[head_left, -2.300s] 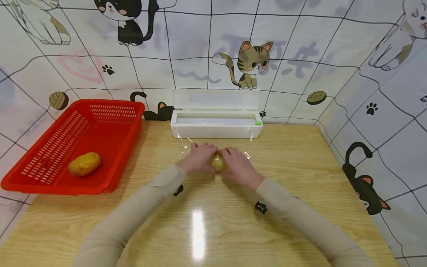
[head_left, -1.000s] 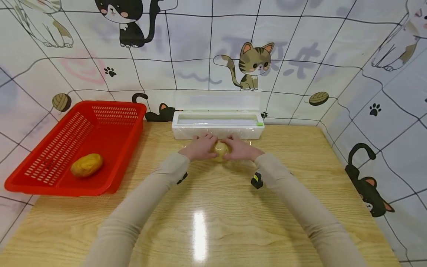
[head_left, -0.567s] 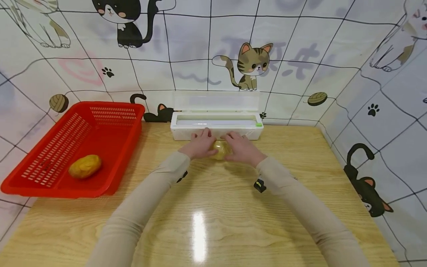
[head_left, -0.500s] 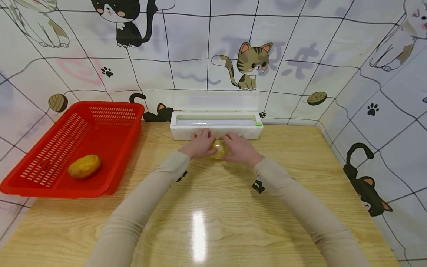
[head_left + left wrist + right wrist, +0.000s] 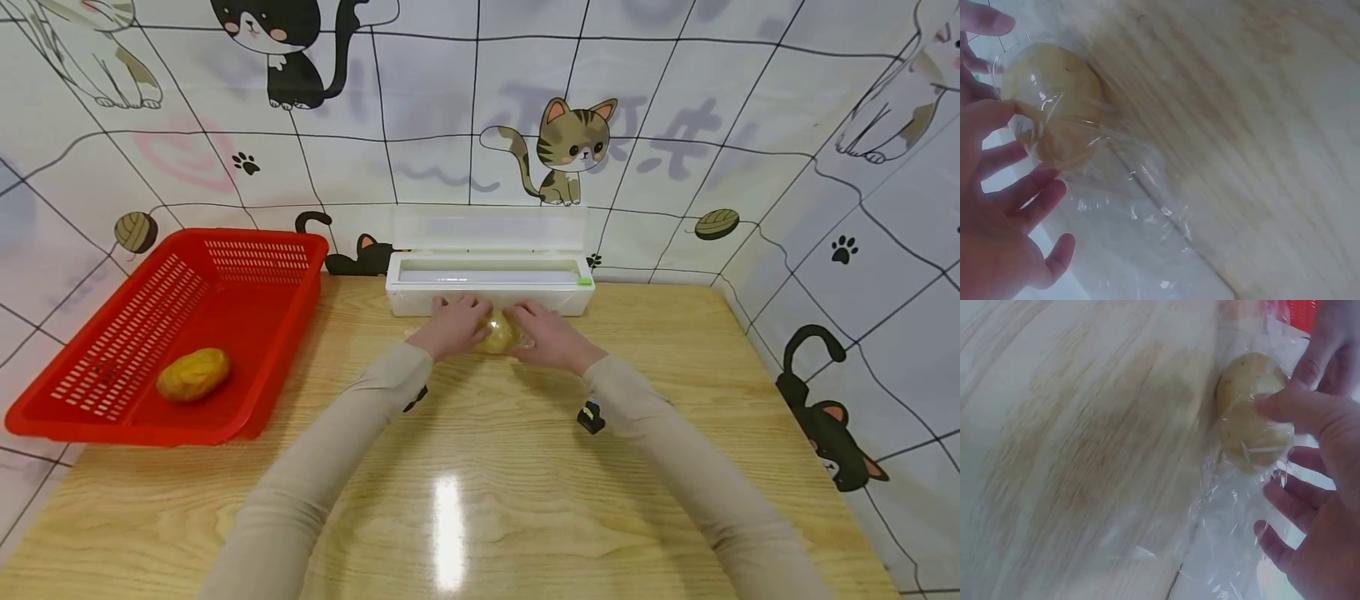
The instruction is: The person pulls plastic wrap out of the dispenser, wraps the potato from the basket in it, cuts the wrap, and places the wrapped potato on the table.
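A pale yellow potato [image 5: 498, 336] lies between both hands on the table, close in front of the white cling film dispenser [image 5: 411, 300]. Clear cling film [image 5: 1138, 215] covers it, with loose, wrinkled film trailing to its sides. From the left, the left hand [image 5: 452, 325] holds the wrapped potato, its thumb on the film and its other fingers spread behind. Opposite it, the right hand [image 5: 551, 336] grips the potato's other side. In the right wrist view its thumb [image 5: 1291, 407] presses on the film-covered potato [image 5: 1250, 434].
The dispenser's lid [image 5: 487, 227] stands raised against the cat-patterned wall covering [image 5: 427, 100]. On the left, a red plastic basket [image 5: 281, 367] holds another yellow potato [image 5: 192, 375]. A wooden table [image 5: 600, 517] extends beneath everything.
Both hands and the potato have moved away from the person, up to the dispenser. The film once stretched between dispenser and hands is now gathered around the potato.
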A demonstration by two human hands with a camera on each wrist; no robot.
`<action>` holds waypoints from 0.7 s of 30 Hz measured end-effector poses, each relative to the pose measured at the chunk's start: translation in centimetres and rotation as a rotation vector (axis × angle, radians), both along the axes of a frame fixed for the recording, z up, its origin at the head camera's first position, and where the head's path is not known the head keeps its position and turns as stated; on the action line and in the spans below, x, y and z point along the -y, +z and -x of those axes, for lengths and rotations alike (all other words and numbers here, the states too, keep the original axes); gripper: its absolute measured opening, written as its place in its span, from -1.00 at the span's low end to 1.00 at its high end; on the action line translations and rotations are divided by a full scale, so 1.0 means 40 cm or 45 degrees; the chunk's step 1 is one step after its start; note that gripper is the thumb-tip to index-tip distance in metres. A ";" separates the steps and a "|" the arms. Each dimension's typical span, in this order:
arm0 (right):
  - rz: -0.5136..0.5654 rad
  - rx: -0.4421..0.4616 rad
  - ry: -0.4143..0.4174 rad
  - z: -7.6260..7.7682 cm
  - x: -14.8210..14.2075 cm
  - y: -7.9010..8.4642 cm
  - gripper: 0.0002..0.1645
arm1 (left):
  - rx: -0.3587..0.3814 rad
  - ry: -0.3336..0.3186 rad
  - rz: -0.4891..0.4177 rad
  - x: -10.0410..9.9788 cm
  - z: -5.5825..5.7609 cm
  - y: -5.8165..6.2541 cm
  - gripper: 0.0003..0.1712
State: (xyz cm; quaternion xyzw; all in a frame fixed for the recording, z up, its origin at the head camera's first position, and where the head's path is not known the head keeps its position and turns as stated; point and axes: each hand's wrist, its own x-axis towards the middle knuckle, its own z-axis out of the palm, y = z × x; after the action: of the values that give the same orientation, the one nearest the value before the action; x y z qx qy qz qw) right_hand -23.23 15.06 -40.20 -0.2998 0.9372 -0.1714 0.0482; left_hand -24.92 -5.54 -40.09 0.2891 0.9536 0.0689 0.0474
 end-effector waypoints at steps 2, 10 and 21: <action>0.084 0.037 -0.030 -0.003 -0.024 0.004 -0.23 | 0.011 0.017 0.027 -0.006 0.003 0.003 -0.56; 0.330 0.337 -0.133 0.001 -0.155 -0.004 -0.37 | 0.031 0.052 0.058 -0.009 0.004 0.012 -0.56; 0.585 0.507 -0.277 -0.005 -0.195 -0.058 -0.62 | 0.030 0.049 0.135 -0.020 0.006 0.019 -0.56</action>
State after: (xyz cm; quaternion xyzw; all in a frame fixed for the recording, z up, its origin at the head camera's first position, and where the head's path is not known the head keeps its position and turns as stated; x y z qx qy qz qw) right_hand -23.02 22.87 -42.54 -0.1614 0.8728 -0.4378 0.1430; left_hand -25.16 -4.73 -39.34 0.2671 0.9607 0.0224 0.0725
